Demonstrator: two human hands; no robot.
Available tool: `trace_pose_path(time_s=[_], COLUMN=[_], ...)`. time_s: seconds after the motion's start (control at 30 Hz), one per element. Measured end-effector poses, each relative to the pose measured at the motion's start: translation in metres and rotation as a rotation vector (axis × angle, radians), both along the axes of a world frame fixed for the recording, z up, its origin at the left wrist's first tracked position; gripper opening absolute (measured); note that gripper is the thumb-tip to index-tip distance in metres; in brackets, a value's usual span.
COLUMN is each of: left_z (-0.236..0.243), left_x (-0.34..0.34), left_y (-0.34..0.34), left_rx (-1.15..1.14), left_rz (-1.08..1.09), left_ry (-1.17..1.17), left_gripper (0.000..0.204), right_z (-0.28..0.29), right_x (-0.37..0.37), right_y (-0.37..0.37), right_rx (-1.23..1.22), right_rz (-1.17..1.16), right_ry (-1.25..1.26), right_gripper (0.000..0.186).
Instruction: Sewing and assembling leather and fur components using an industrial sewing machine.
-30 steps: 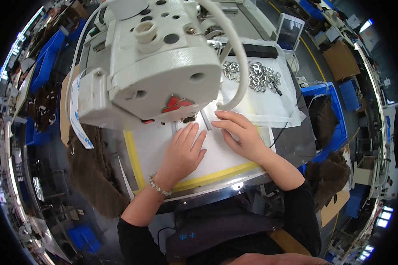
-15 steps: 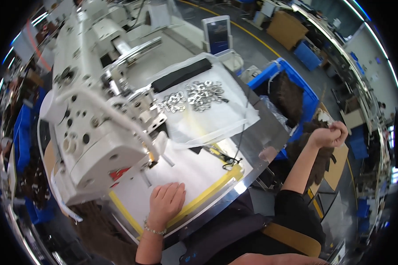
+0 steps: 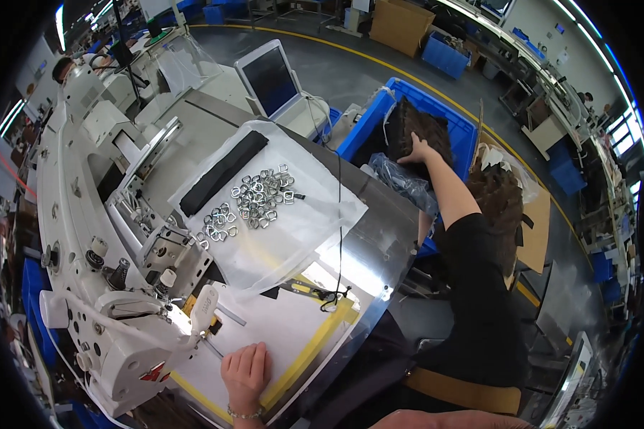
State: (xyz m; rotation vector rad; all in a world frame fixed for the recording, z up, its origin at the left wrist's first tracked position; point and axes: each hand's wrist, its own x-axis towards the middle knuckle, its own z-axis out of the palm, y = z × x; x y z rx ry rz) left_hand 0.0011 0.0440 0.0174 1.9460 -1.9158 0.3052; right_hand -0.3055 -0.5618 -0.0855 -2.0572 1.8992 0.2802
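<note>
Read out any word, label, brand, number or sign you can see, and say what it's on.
I won't quote printed wording, but here is where marks show.
White machine head: a red emblem.
White paddle-shaped part: faint grey printing, too small to read.
Dark screen: no readable text.

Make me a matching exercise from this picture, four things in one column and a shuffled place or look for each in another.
Things
1. left hand
2. right hand
3. metal rings
4. screen

Places or looks
A. scattered on the white sheet
B. at the brown furry piece in the blue bin
C. dark, white-framed
D. on the yellow-edged work surface

Pairs: 1-D, 2-B, 3-A, 4-C
</note>
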Motion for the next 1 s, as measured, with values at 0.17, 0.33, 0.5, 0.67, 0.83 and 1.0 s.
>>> trace_pose_path(time_s=[0.17,0.33,0.5,0.67,0.83,1.0], left_z=[0.003,0.002,-0.001,0.004,0.013,0.031], left_x=[0.002,0.002,0.003,0.001,-0.021,-0.040], left_y=[-0.001,-0.003,0.001,0.001,-0.016,-0.044], left_rx=[0.045,0.034,-0.008,-0.081,-0.172,0.053], left_rz=[0.020,-0.006,0.017,0.022,0.111,0.096], left_ry=[-0.057,-0.012,0.023,0.104,0.342,0.926], left_gripper=[0.018,0.018,0.019,0.023,0.072,0.114], right_z=[-0.017,0.015,0.086,0.221,0.304,0.330], right_x=[0.001,0.003,-0.010,-0.006,0.030,0.073], right_y=[0.018,0.024,0.017,0.103,0.249,0.353], right_rx=[-0.147,-0.425,-0.885,-1.294,-1.385,-1.244], right_rz=[0.021,0.169,0.164,0.554,0.752,1.280], right_ry=[0.063,0.216,0.219,-0.264,-0.484,-0.610], right_gripper=[0.065,0.024,0.012,0.015,0.023,0.042])
